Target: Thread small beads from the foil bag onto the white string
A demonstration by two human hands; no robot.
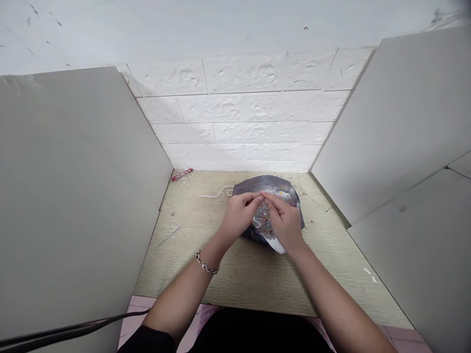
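The left hand (238,214) and the right hand (288,223) are meeting tip to tip, each closing thumb against forefinger; I can't make out what, if anything, they're pinching. Just under them a dark, silvery bag (252,185) is lying on the pale tabletop (235,284), with tiny multicoloured pieces (262,223) showing within it. A silver bracelet (206,264) is circling the left wrist. Left of the bag a white strand (216,195) is curving away, a thin rod (168,237) is lying nearer the person, and a red stick-shaped item (182,174) is resting by the back wall (230,132).
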